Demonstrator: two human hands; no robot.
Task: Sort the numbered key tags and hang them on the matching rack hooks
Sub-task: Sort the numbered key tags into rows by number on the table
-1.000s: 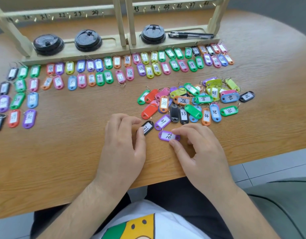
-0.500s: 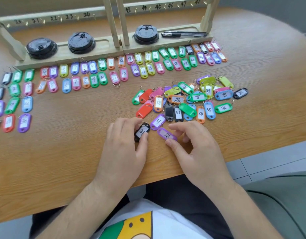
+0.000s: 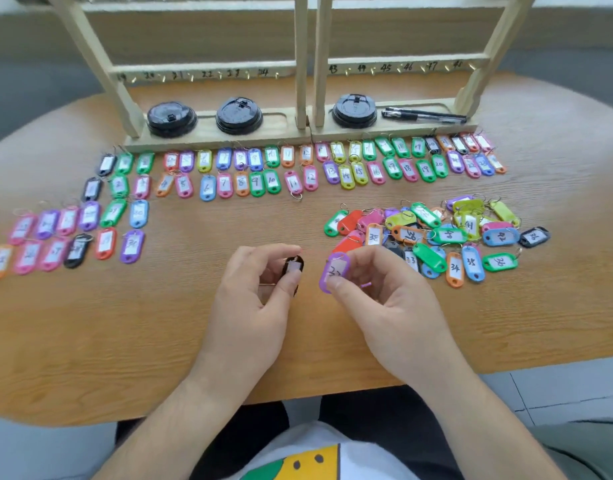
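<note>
View: head camera, looking down over the table.
Left hand [image 3: 253, 299]: fingers curled, thumb and fingertips pinching a black tag [image 3: 294, 270] by its lower end; the label number is blurred and not readable.
Right hand [image 3: 388, 299]: fingers curled, thumb pressed on the lower end of a purple tag [image 3: 334, 271]; the tag stands near upright with its label toward the camera, and the number appears to begin with 3.
Hands, relation: apart, side by side over the near middle of the table [image 3: 90, 327], with the two tags close together but not touching.
Unsorted pile [image 3: 436, 233]: mixed-colour tags heaped just beyond the right hand; numbers in the thirties and forties are legible.
Sorted rows [image 3: 263, 173]: tags laid flat in two lines along the front of the rack base; 5 to 20 can be read.
Left group [image 3: 73, 233]: further tags in short rows at the table's left side.
Rack [image 3: 307, 64]: wooden frame at the far edge, hooks numbered 19 to 24 and 43 to 48; none of these hooks carries a tag.
Rack base: three black lids [image 3: 239, 116] and black pens [image 3: 424, 116] lie in its trays.
</note>
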